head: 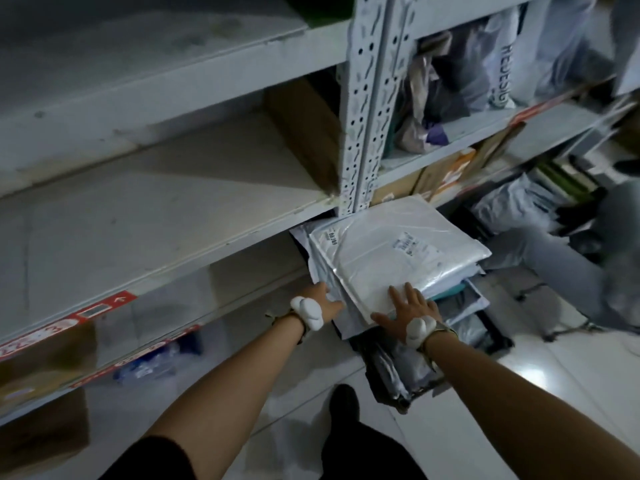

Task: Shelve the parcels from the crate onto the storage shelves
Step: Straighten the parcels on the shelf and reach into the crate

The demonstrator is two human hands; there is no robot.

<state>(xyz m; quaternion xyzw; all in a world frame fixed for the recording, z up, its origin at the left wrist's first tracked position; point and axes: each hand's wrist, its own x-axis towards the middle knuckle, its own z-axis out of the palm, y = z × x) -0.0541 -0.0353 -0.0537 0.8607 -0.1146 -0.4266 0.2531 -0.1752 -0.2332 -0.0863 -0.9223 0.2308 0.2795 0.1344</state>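
The shelves [156, 216] are standing on the left, and the crate [398, 401] is sitting on the floor beside them with the parcels [398, 251] stacked over it. The left hand [323, 299] is reaching under the stack's left edge, fingers hidden, so I cannot tell its grip; the right hand [405, 313] is pressing flat, fingers spread, on the near corner. If the stack is tilting during the lift, the slick bags are risking sliding apart and spilling.

A stack of flat parcels [349, 289] in white and grey plastic mailers lies tilted above the dark crate [500, 342]. Its top white parcel [398, 258] bears a small printed label. More grey mailers fill the crate on the floor, just beside the grey metal shelves [138, 202].
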